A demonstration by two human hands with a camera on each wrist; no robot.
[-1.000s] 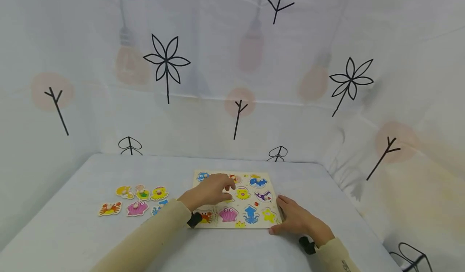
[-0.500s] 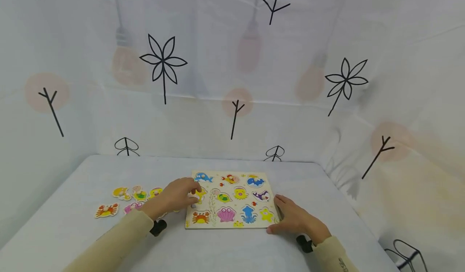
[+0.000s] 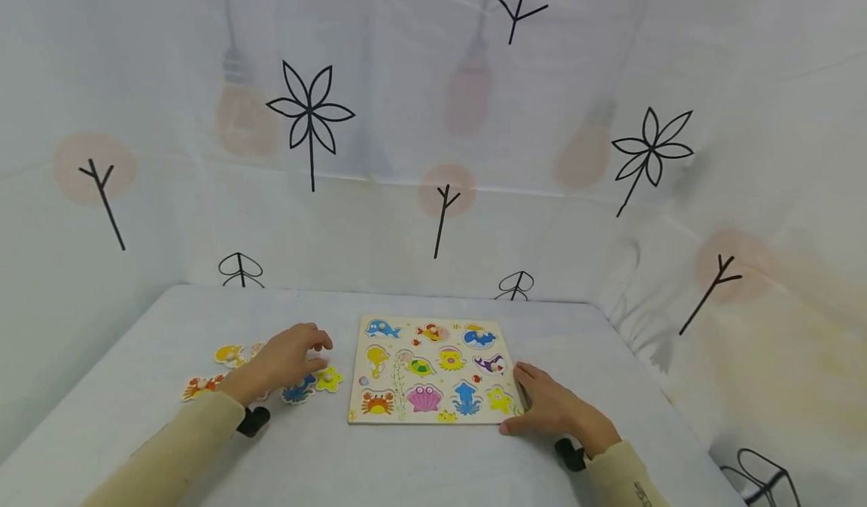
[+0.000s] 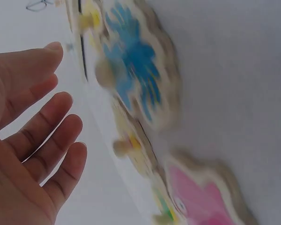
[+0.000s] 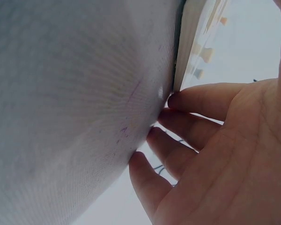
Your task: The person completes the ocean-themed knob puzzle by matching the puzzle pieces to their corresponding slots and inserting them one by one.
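Board (image 3: 440,378) edge touching right hand (image 3: 552,405) (left hand (image 3: 281,360) apart).

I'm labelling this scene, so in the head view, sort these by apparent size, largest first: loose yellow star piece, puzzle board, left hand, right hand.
1. Puzzle board
2. Left hand and right hand: too alike to rank
3. Loose yellow star piece

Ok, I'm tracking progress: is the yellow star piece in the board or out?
Out: the yellow star piece lies on the table, apart from the board.

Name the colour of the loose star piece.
The star piece is yellow; the head view shows it best.
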